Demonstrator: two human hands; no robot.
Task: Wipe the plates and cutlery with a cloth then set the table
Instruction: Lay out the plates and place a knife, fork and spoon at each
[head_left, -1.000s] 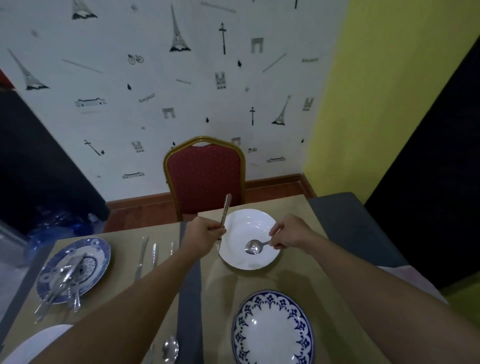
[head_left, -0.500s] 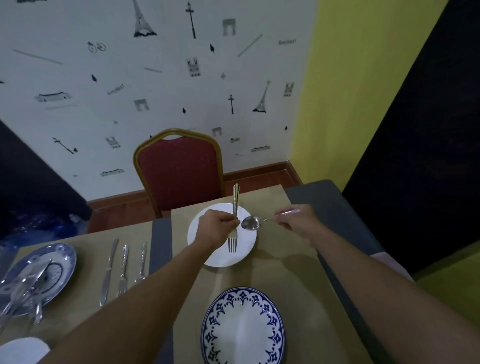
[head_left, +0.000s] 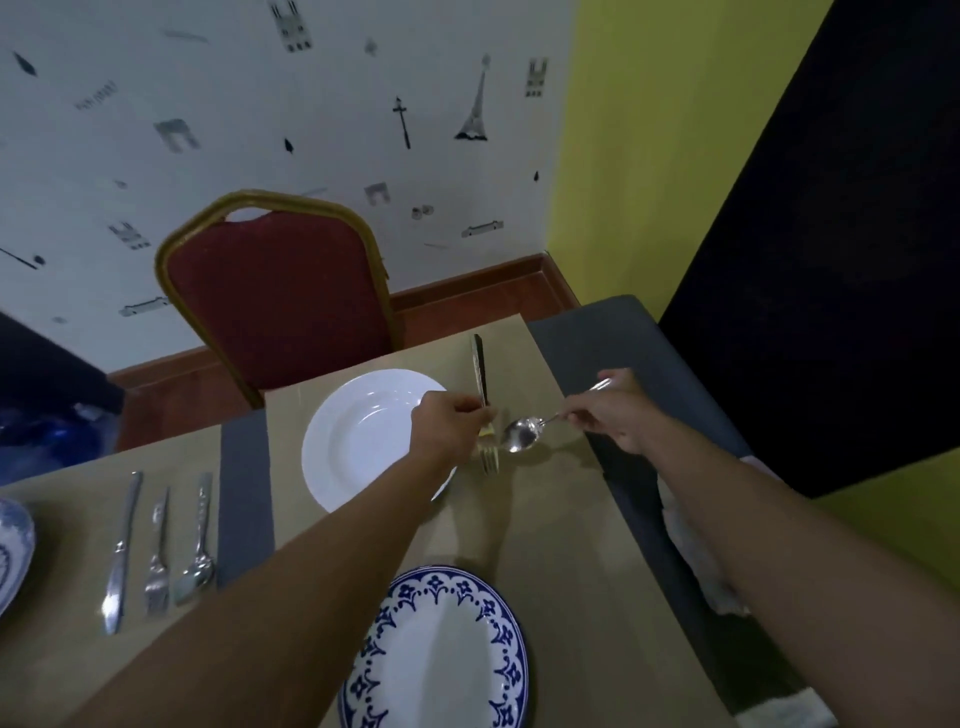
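Fingers (head_left: 475, 415) of left hand (head_left: 449, 428) curled tight round fork (head_left: 480, 371) at mid-handle; those of right hand (head_left: 610, 415) pinching spoon (head_left: 521, 434) by its handle. Tan placemat (head_left: 545, 519): bare strip right of white plate (head_left: 363, 441), judged the landing spot. Fork just beside plate's right rim, long axis running away toward red chair (head_left: 291, 301), tines nearest and low over the mat; cannot tell whether touching. Spoon right of fork, bowl almost against the tines, handle angled up and rightward. Judged next: lower both parallel, left hand nearer the plate.

Fork (head_left: 479, 371) and spoon (head_left: 521, 435) shifted right off the white plate (head_left: 363, 441), apparently lower.
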